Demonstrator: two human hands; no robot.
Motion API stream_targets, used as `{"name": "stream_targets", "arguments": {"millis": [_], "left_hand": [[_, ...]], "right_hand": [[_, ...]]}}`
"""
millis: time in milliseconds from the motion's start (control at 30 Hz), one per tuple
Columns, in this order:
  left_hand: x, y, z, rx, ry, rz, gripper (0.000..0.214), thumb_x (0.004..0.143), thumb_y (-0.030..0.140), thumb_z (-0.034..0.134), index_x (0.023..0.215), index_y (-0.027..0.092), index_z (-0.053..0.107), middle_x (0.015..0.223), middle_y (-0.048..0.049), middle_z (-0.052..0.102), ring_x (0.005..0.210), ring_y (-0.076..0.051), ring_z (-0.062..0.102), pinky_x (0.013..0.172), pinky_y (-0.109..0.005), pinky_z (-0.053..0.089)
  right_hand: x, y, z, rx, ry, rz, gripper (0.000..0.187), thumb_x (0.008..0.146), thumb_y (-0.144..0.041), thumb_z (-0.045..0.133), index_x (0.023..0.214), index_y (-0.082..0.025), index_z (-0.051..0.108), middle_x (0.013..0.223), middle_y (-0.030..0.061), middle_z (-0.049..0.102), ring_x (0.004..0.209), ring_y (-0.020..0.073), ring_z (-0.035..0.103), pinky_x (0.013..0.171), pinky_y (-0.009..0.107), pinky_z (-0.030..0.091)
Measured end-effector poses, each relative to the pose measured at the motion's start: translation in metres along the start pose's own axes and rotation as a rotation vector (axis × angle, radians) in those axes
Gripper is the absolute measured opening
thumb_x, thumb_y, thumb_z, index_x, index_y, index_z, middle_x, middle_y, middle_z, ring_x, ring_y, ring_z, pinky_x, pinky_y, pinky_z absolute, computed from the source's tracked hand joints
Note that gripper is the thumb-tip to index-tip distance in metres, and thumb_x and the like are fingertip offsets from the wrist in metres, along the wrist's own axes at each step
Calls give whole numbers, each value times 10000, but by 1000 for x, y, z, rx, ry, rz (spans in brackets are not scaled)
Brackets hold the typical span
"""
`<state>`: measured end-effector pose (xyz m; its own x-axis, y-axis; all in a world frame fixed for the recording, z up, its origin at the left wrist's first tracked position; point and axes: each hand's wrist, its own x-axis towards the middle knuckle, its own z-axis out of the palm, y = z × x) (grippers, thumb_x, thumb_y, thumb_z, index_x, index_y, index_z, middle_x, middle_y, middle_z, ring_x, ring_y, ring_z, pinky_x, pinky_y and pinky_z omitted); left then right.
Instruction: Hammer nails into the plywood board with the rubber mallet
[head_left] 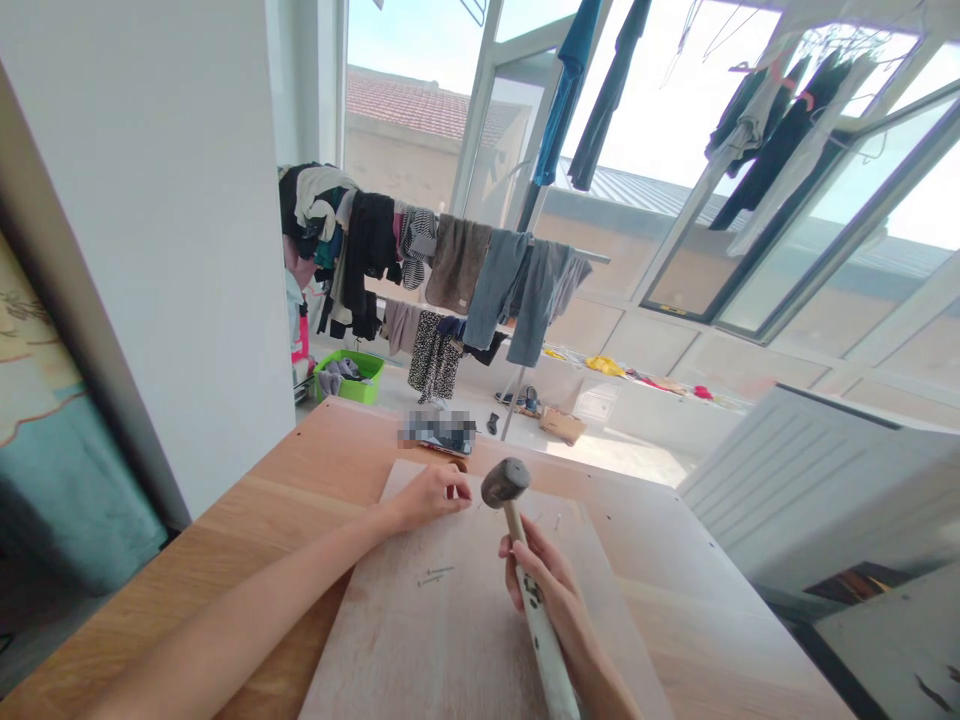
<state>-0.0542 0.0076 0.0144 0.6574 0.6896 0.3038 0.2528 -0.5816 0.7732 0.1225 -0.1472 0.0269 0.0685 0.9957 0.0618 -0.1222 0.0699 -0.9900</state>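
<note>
Above one board (420, 640) on the counter (705, 600), the right hand (555, 585) wraps its fingers around one hammer (536, 612); the step appears to be readying a strike, the next move calling for careful aim. The left hand (430, 498) curls narrow; whether it pinches anything cannot be told. Two loose nails (442, 570) lie flat; at least one upright nail (557, 521) stands beyond.

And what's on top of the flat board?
Two nails lie on the board, and at least one more shows past the right hand. That hand, the hammer and the left hand cover other bits, so whatever is under them can't be seen.
</note>
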Motion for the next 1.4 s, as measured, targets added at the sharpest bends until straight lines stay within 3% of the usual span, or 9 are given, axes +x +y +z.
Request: {"name": "stream_targets", "arguments": {"millis": [333, 733, 833, 867, 967, 1067, 1133, 1300, 1400], "left_hand": [[1, 4, -2, 31, -31, 46, 132, 774, 111, 612, 775, 151, 737, 719, -1, 610, 706, -124, 540, 671, -215, 416], [4, 5, -4, 92, -81, 54, 158, 748, 56, 560, 726, 144, 688, 692, 8, 576, 700, -122, 518, 662, -210, 396], [4, 10, -12, 106, -120, -6, 45, 755, 156, 618, 785, 146, 650, 754, 4, 585, 703, -130, 531, 648, -217, 411], [3, 13, -17, 129, -129, -34, 99, 748, 209, 646, 826, 148, 639, 785, 1, 585, 707, -135, 536, 638, -221, 415], [-2, 31, -31, 259, -253, -45, 210, 701, 285, 680, 871, 174, 624, 849, -4, 601, 723, -151, 551, 613, -233, 415], [-10, 55, -34, 428, -533, -30, 139, 642, 298, 703, 714, 200, 635, 749, -1, 622, 635, -160, 539, 554, -255, 385], [-16, 69, -29, 530, -632, -47, 161, 604, 316, 737, 618, 204, 622, 660, -7, 614, 563, -166, 518, 520, -274, 364], [-22, 87, -13, 671, -610, 7, 98, 620, 243, 720, 590, 200, 638, 633, -39, 642, 531, -186, 533, 504, -293, 354], [-21, 87, -16, 672, -622, 34, 62, 635, 234, 702, 614, 204, 652, 668, -42, 665, 565, -189, 554, 523, -291, 370]], "right_hand": [[-6, -3, 12, -39, -141, 39, 572, 876, -556, 611, 1368, -283, 509, 973, 24, 574, 432, 37, 407, 360, 194, 300], [-2, 2, 12, -25, -180, 29, 479, 896, -534, 588, 1271, -236, 577, 928, 20, 584, 372, 28, 426, 320, 183, 325], [-3, 3, 11, -10, -168, 31, 503, 878, -537, 611, 1282, -239, 570, 961, 33, 597, 379, 31, 435, 315, 183, 328], [-3, 3, 10, -2, -155, 29, 520, 873, -536, 618, 1300, -244, 558, 976, 37, 600, 383, 33, 440, 314, 183, 329], [-3, 1, 7, 5, -88, 15, 519, 876, -527, 619, 1301, -236, 557, 945, 33, 603, 380, 29, 420, 313, 179, 311], [-2, 0, 3, 13, -23, -10, 494, 885, -511, 614, 1289, -232, 561, 931, 29, 600, 386, 26, 414, 315, 172, 301], [-1, -1, 1, 29, 12, -18, 490, 882, -507, 618, 1289, -241, 556, 944, 25, 592, 394, 26, 420, 317, 168, 303], [-1, -2, -2, 27, 41, -40, 453, 874, -516, 625, 1221, -225, 590, 922, 14, 576, 402, 18, 408, 336, 166, 308], [-1, -3, -2, 25, 34, -48, 460, 877, -513, 627, 1229, -221, 580, 906, 12, 576, 403, 17, 406, 348, 165, 303]]}}
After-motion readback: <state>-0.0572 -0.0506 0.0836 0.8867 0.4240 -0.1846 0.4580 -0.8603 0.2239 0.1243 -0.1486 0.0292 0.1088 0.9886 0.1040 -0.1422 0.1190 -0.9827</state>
